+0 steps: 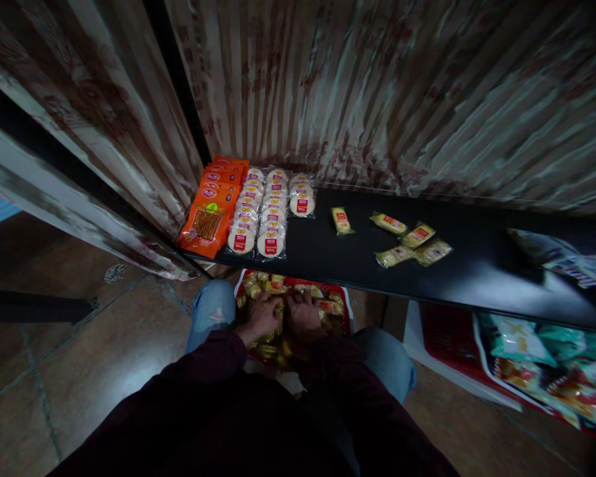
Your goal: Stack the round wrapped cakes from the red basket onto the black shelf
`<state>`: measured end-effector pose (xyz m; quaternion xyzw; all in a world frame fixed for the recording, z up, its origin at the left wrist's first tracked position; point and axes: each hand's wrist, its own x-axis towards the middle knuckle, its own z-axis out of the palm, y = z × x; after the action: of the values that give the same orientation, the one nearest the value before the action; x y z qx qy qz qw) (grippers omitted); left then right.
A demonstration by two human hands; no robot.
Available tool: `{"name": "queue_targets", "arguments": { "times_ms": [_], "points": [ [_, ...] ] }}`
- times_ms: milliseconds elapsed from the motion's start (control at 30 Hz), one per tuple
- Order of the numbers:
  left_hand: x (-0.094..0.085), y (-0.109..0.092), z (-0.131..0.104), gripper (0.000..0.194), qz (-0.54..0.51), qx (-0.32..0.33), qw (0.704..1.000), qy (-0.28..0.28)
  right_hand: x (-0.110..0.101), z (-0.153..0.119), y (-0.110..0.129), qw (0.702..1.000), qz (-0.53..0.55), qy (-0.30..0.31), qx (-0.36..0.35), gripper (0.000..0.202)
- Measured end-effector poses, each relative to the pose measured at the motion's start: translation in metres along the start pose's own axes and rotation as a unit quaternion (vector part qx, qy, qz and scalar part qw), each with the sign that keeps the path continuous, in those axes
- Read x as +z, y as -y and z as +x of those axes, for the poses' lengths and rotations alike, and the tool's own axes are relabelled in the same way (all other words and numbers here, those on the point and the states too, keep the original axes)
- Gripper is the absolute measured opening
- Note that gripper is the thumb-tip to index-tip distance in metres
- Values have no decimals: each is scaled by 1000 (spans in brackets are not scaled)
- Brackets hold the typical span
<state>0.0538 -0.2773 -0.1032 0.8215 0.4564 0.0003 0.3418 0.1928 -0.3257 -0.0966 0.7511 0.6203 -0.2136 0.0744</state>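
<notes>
Both hands, left (pixel 264 317) and right (pixel 305 315), reach into a red-and-white basket (pixel 348 310) of yellow-wrapped snacks (pixel 330 307), between the person's knees, just below the front edge of a black shelf (pixel 327 258). Bare shelf surrounds a lone yellow packet (pixel 341 221), right of the round white crackers (pixel 270 243). Fingers sink among wrappers, seemingly curled; I can't tell what they grip. A silvery package (pixel 566 258) runs past the right border.
</notes>
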Motion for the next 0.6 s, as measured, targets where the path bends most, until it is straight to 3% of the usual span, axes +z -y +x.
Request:
{"name": "queue_targets", "arguments": {
  "times_ms": [167,300,433,600],
  "points": [
    [-4,6,-10,35,39,48,997,-42,-15,-3,-27,994,28,-49,90,47],
    [-5,5,-12,27,46,37,995,-79,-21,-11,-42,991,48,-43,121,50],
    [-3,-5,-11,36,3,70,993,-97,-8,-23,-24,995,47,-33,77,49],
    [-1,-16,-6,40,-5,87,995,-38,10,-37,0,998,52,-29,21,63]
  ]
}}
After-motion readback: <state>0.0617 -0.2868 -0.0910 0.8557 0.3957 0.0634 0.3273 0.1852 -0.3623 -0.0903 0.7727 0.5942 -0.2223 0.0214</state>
